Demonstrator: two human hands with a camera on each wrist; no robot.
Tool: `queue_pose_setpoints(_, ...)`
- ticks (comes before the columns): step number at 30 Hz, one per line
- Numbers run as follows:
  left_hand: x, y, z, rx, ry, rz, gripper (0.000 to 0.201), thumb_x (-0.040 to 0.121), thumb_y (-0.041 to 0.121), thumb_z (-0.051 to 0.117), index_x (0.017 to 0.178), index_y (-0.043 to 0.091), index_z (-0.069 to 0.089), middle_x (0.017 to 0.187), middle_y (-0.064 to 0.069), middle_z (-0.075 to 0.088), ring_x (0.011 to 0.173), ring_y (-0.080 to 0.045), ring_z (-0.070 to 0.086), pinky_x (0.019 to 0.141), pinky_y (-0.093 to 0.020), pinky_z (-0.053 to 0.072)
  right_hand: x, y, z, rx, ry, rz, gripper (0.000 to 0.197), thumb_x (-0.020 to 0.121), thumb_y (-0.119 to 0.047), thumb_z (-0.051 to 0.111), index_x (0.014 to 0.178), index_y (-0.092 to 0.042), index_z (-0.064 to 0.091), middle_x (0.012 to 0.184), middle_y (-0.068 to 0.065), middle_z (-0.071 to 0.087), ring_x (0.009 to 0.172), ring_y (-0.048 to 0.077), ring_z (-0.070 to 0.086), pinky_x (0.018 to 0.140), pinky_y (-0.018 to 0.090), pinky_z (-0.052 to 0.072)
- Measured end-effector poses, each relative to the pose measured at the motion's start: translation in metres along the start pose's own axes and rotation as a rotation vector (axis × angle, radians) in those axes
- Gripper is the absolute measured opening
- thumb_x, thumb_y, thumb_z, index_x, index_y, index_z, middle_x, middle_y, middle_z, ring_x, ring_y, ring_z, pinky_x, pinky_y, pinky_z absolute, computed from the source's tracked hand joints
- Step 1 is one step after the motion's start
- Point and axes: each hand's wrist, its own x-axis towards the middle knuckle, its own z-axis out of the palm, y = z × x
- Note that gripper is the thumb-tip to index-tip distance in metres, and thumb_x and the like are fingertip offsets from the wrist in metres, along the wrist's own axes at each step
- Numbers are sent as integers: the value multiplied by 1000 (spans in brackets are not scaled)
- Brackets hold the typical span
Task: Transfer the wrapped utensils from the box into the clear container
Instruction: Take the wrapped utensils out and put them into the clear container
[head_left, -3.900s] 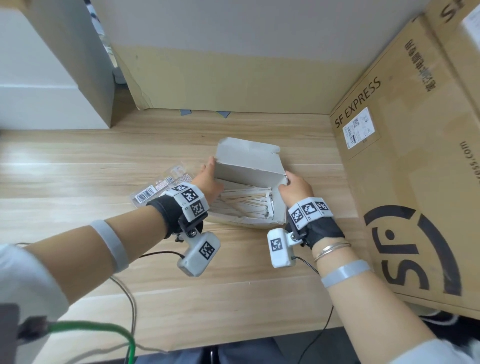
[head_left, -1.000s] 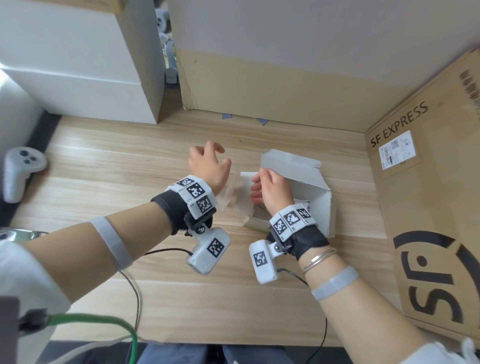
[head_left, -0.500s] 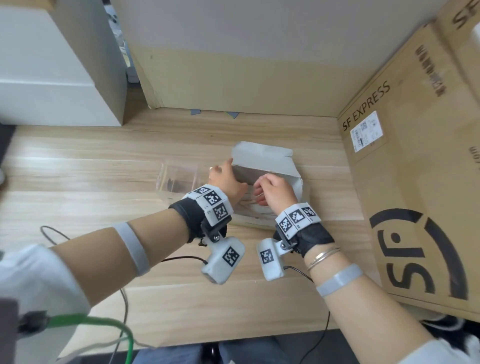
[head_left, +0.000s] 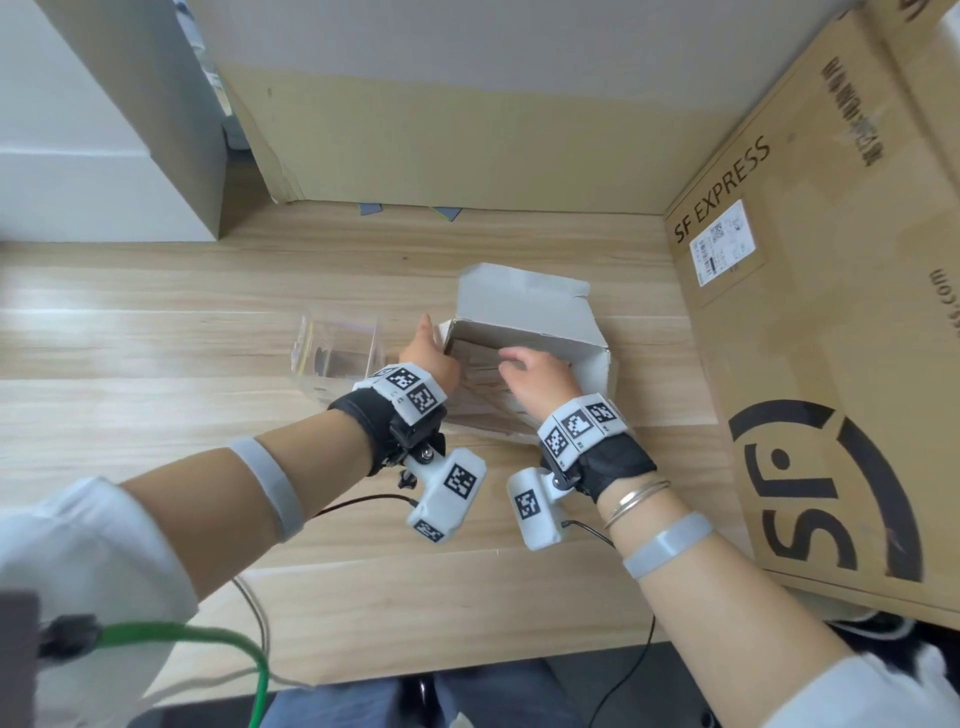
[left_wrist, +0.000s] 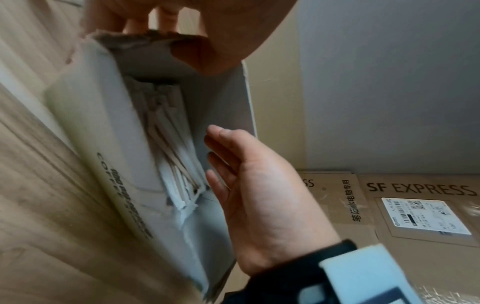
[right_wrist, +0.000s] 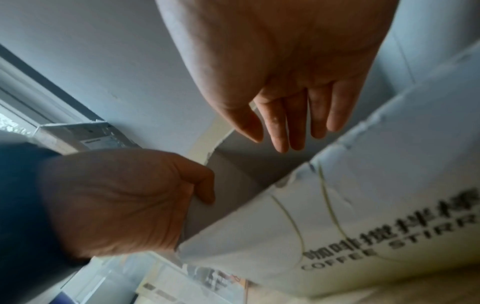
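Box (head_left: 524, 312) of white card sits on the table (head_left: 156, 322) at centre, lid flap raised toward 12 o'clock, opening facing up and toward the person. Printed text on its front wall reads "COFFEE STIRR..." in the right wrist view. Wrapped utensils (left_wrist: 176, 164), thin wooden sticks in white paper sleeves, lie inside the box in a loose bundle.

Left hand (head_left: 428, 358) grips the box at its 9 o'clock end wall. In the right wrist view the thumb curls over the wall edge; the left wrist view shows fingers (left_wrist: 166, 12) behind the torn rim. Grip state: pinching the box wall.

Right hand (head_left: 540, 376) is inside the box opening, above the utensils. The left wrist view shows its fingers (left_wrist: 223, 144) nearly straight and close together, lying along the inner side of the back wall. The right wrist view shows the same fingers pointing down into the box. Grip state: spread, holding nothing. Contact with the utensils cannot be told.

Clear container (head_left: 337, 353) stands on the table at 9 o'clock of the box, just beside the left hand. Its contents cannot be told.

Large carton (head_left: 831, 312) marked "SF EXPRESS" stands at 3 o'clock of the box. Cardboard panel (head_left: 441, 145) stands at 12 o'clock.
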Motion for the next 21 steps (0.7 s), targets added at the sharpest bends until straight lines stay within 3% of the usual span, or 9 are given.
queue_pose_setpoints(2, 3, -6, 2, -72, 42, 52, 63, 85, 1, 46, 144, 14, 26, 131, -17, 53, 112, -34, 56, 87, -35, 50, 1, 0, 3, -86, -6, -5, 43, 96, -25, 38, 137, -19, 48, 143, 5, 49, 131, 24, 45, 106, 30, 35)
queue_pose_setpoints(4, 4, -12, 7, -157, 96, 110, 34, 83, -2, 45, 116, 8, 44, 97, -13, 59, 94, -31, 58, 70, -33, 46, 0, 0, 5, -170, 0, 4, 42, 95, -24, 38, 135, -14, 50, 135, 12, 55, 126, 29, 49, 101, 31, 38)
queue_pose_setpoints(5, 4, -16, 8, -192, 116, 128, 22, 84, -1, 46, 103, 10, 42, 83, -8, 54, 84, -29, 55, 62, -31, 42, -1, -1, 7, -203, 8, 13, 40, 95, -24, 38, 130, -10, 53, 128, 16, 59, 120, 31, 53, 95, 31, 41)
queue_pose_setpoints(7, 5, -24, 14, -236, 143, 150, 16, 85, 2, 46, 92, 13, 36, 70, 0, 44, 74, -24, 47, 51, -27, 34, -2, 0, 10, -244, 28, 24, 37, 95, -23, 39, 119, -2, 58, 116, 20, 63, 109, 33, 58, 88, 32, 44)
queue_pose_setpoints(11, 8, -35, 20, -285, 174, 143, 18, 85, -1, 44, 90, 13, 34, 68, 1, 40, 72, -23, 45, 53, -27, 37, -3, 4, 19, -319, -2, 39, 36, 93, -22, 41, 119, -4, 56, 111, 20, 65, 104, 34, 60, 85, 33, 46)
queue_pose_setpoints(17, 7, -43, 23, -373, 175, 174, 23, 80, -7, 44, 88, 11, 34, 81, -7, 46, 76, -22, 46, 65, -36, 42, -3, 7, 30, -347, -3, 21, 40, 89, -22, 45, 127, -20, 54, 129, 9, 59, 120, 31, 54, 102, 38, 43)
queue_pose_setpoints(21, 8, -46, 24, -393, 177, 210, 25, 80, -8, 42, 83, 14, 33, 78, -6, 44, 75, -21, 44, 63, -34, 40, -7, 8, 30, -388, 14, -16, 46, 88, -16, 50, 134, -20, 49, 135, 8, 54, 124, 30, 50, 104, 38, 42)
